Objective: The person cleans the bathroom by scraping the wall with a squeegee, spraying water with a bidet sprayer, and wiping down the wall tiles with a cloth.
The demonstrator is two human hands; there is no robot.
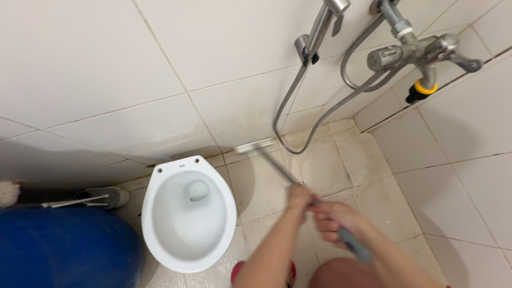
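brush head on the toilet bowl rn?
No. The blurred white brush head of the long grey-handled scrubbing brush is on the beige floor tiles by the wall, apart from the white ceramic toilet bowl.

Open tiled floor [341, 160] ahead of hands, between toilet bowl [188, 213] on left and side wall [469, 176] on right. Hose loop [298, 133] hangs low over far floor, mixer tap [421, 53] juts from wall above. Blue barrel [64, 245] and toilet-brush holder [106, 197] crowd far left corner
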